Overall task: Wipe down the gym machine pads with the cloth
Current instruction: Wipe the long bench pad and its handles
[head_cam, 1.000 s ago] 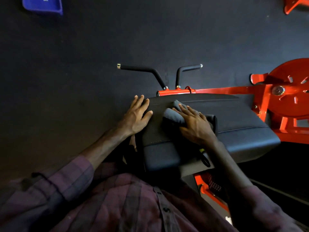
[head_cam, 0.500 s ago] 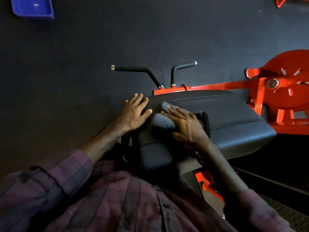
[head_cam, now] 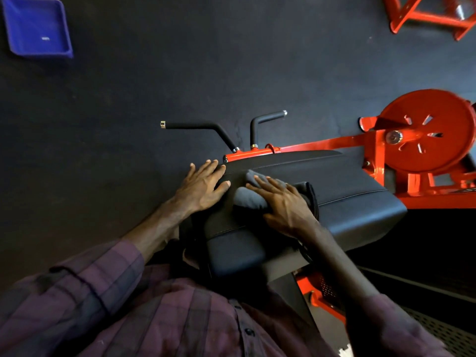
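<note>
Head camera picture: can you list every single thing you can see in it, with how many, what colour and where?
pad: one, black, centre, on the machine
cloth: one, grey, on the pad under the right hand
handles: two, black with metal tips, just beyond the pad
machine frame: one, red-orange, behind and right of the pad
round plate: one, red-orange, slotted, far right
second frame: one, red-orange, top right corner
tray: one, blue, top left on the floor
floor: dark, all around
shirt: one, dark purple plaid, bottom
left hand: one, flat on the pad's left edge
right hand: one, pressing flat on the cloth
</note>
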A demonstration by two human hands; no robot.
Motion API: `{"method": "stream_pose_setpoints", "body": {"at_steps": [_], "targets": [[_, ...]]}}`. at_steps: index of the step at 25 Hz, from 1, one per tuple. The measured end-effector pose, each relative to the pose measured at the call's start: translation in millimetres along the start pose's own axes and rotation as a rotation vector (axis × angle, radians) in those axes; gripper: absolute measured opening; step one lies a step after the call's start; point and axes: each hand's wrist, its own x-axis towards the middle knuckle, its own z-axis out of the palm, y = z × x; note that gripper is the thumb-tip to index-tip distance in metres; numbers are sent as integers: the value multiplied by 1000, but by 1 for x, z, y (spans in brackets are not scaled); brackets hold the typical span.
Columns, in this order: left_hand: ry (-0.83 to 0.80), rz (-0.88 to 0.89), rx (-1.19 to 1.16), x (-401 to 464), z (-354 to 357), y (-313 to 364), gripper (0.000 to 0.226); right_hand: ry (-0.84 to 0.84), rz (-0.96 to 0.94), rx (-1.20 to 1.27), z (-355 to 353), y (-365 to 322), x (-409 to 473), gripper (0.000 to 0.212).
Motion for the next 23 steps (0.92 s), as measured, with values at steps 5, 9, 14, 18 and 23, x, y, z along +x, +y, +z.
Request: {"method": "stream_pose_setpoints", "body": {"at_steps": [5, 9, 14, 18, 23], "targets": [[-25, 15, 19, 6, -3, 4, 69, -4, 67, 49, -6, 49, -5, 88], [-20, 17, 50, 17, 0, 12, 68, 9, 113, 16, -4, 26, 19, 82], [-50, 16, 58, 27, -3, 21, 67, -53, -66, 30, -3, 72, -10, 90], [-54, 33, 80, 27, -3, 27, 66, 26, 207, 14, -10, 90, 14, 80], [-55, 35, 74, 27, -4, 27, 66, -41, -51, 5, -3, 71, -13, 91]]}}
